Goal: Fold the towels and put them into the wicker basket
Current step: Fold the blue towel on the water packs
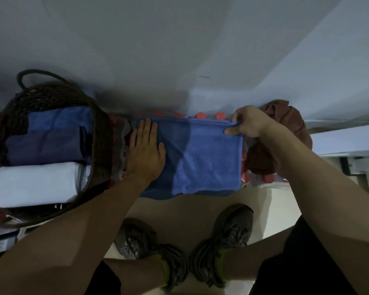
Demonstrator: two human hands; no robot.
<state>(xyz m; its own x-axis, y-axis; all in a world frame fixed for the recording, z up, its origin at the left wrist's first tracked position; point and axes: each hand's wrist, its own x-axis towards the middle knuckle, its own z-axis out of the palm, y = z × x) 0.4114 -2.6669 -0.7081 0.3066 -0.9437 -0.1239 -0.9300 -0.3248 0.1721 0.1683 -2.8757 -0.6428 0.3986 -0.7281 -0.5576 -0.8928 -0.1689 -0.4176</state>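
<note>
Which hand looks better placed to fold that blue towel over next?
The right hand, probably: it already pinches the blue towel at its far right corner, while the left hand lies flat on it, holding it down.

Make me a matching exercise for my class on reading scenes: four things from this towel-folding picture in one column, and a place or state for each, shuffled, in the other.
Things:
1. left hand
2. right hand
3. white towel
4. brown towel

Places or states:
A. crumpled, unfolded, behind the right forearm
B. folded, in the wicker basket
C. lying flat on the blue towel
D. pinching the blue towel's far right corner

Pairs: 1-C, 2-D, 3-B, 4-A
</note>
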